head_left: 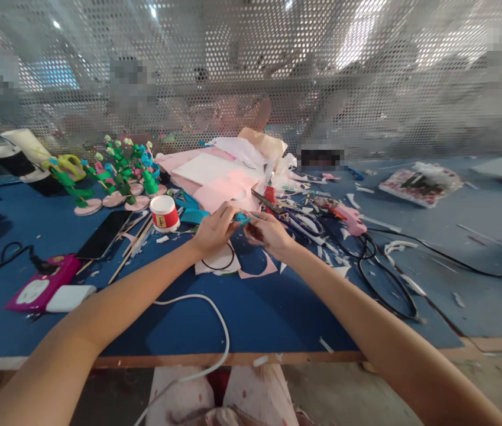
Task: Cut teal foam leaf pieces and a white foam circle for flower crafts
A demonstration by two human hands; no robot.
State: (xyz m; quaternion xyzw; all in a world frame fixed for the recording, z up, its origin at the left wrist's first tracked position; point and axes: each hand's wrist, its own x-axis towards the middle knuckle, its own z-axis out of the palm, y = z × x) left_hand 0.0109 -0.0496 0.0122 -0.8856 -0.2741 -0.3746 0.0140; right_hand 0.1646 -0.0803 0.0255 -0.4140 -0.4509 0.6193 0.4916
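My left hand [216, 227] and my right hand [269, 233] meet over the middle of the blue table. Between their fingertips is a small blue strip [242, 219], perhaps paper or ribbon, pinched from both sides. Just left of my left hand lies more blue strip material [194, 215], beside a small white tub with a red label [164, 214]. Below the hands are a white piece with a dark ring on it [218, 260] and a pink offcut with a curved cut-out [258, 265]. Scissors [267, 202] lie just beyond my right hand.
Green paper plants on pink round bases [136, 203] stand at the left, near a black phone [104, 235] and a purple power strip [43, 283]. A pink glue gun [350, 220] with a black cord lies right among scraps. A perforated metal screen [251, 77] rises behind.
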